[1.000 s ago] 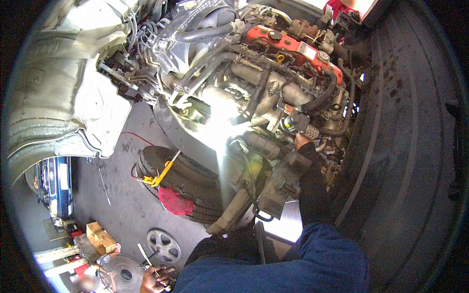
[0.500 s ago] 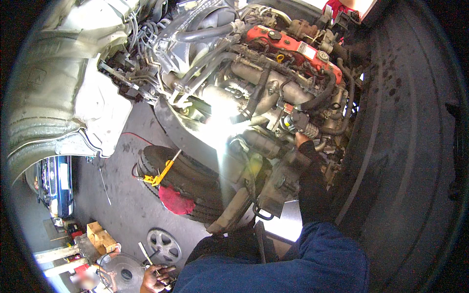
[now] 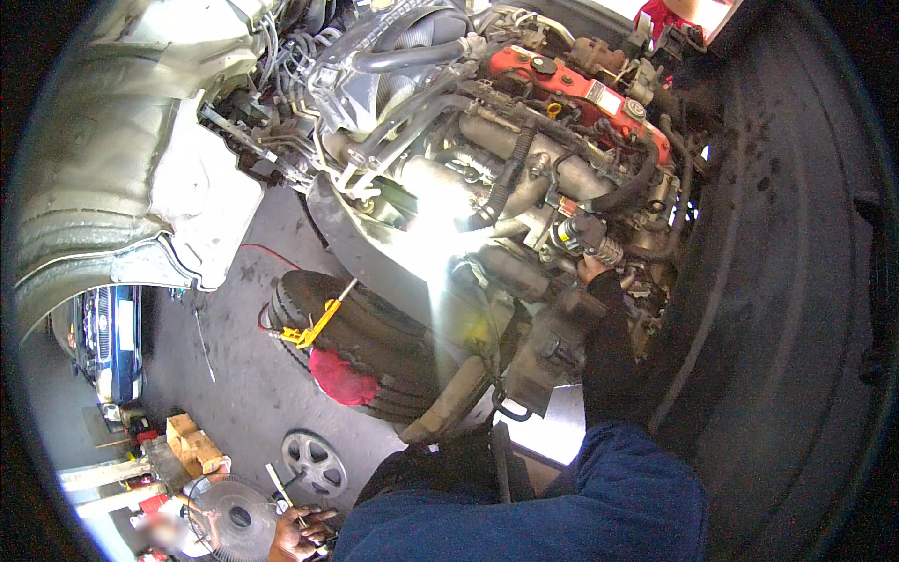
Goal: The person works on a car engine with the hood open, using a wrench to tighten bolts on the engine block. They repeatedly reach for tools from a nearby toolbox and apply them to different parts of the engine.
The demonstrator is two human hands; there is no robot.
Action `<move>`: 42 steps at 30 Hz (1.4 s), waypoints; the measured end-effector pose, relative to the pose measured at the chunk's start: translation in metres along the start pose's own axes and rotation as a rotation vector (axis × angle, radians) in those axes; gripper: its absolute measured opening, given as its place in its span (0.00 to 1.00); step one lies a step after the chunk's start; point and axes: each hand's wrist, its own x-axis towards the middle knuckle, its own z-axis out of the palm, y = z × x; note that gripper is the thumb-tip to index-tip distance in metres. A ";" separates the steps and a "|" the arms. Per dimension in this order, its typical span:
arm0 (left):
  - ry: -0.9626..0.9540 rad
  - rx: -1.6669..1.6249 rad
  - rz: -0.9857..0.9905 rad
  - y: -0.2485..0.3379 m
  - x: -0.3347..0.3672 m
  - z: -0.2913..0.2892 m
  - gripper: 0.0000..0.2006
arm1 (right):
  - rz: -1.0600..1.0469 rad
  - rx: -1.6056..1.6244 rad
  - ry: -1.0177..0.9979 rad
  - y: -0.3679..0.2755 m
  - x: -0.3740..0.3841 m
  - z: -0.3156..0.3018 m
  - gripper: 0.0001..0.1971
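Observation:
My right arm, in a blue and black sleeve, reaches up to the engine. My right hand point(image 3: 592, 269) is at the lower end of a black cylindrical engine part point(image 3: 582, 234) with a connector; most of its fingers are hidden, so I cannot tell whether they grip it. Low on the left, my left hand point(image 3: 298, 536) is closed around a thin, pale metal rod-like tool point(image 3: 277, 482), whose end sticks up past the fingers. Behind the black part lies the engine with its red cover point(image 3: 562, 86), pipes and hoses.
A tyre point(image 3: 393, 347) lies below the engine, with a yellow air blow gun point(image 3: 318, 323) and a red cloth point(image 3: 342, 377) on it. A bright light glares over the engine's lower side. A wheel cover point(image 3: 316, 464) and a fan point(image 3: 239, 520) stand lower left; a dark panel point(image 3: 787, 281) rises at right.
The view has shifted slightly, so the engine and tyre sit a little further right. My right hand stays at the black part, and my left hand still holds the thin tool.

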 end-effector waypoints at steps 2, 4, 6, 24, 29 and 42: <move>-0.004 -0.019 0.001 -0.002 -0.001 -0.002 0.10 | 0.083 0.090 -0.111 -0.002 -0.001 0.000 0.23; 0.000 -0.032 -0.003 -0.003 -0.002 -0.006 0.10 | 0.182 0.140 -0.176 -0.010 -0.002 -0.004 0.21; 0.000 -0.056 -0.026 -0.004 -0.001 -0.010 0.10 | 0.231 0.185 -0.075 -0.021 -0.005 -0.014 0.17; 0.020 -0.085 -0.030 -0.013 0.003 -0.031 0.10 | 0.147 0.100 -0.103 -0.005 0.000 -0.001 0.17; 0.026 -0.094 -0.033 -0.015 -0.003 -0.025 0.09 | 0.045 -0.024 -0.012 0.037 0.003 0.041 0.17; 0.076 -0.050 -0.020 -0.011 -0.003 -0.014 0.08 | 0.091 -0.080 -0.160 0.081 0.005 0.098 0.19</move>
